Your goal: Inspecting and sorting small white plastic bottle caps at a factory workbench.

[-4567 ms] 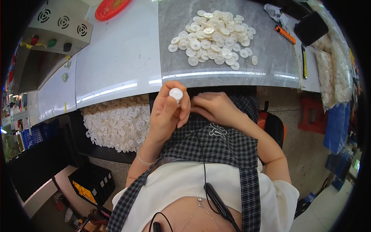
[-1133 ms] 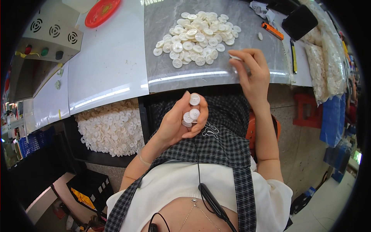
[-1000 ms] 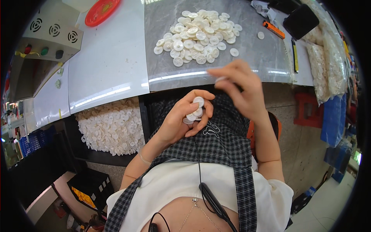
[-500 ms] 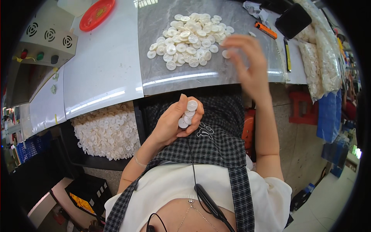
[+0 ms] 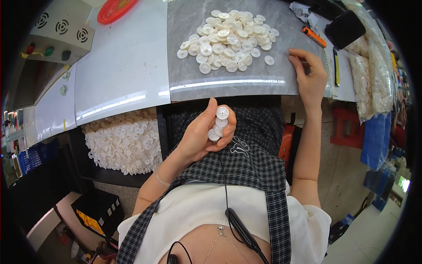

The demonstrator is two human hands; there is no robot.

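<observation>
My left hand [image 5: 203, 131] is closed around several small white plastic wheels [image 5: 222, 113], which overlap in a row along its fingers above my lap. Over the right side of the grey table mat, my right hand [image 5: 311, 72] has its fingers curled, thumb and forefinger tips close together. Whatever may be between those tips is too small or hidden to make out. To the left of that hand lies a single white wheel [image 5: 269, 60], apart from a loose pile of the same wheels [image 5: 233, 39] on the mat.
A black bin [image 5: 118, 176] full of white wheels sits below the table edge at left. An orange cutter [image 5: 314, 36], a yellow-and-black knife [image 5: 336, 66] and a black case [image 5: 345, 29] lie at right. A grey machine [image 5: 57, 33] and a red dish [image 5: 115, 10] stand at left.
My right hand has moved right, away from the pile, and its fingers have curled in. A small white piece near the orange cutter no longer shows. My left hand keeps its wheels.
</observation>
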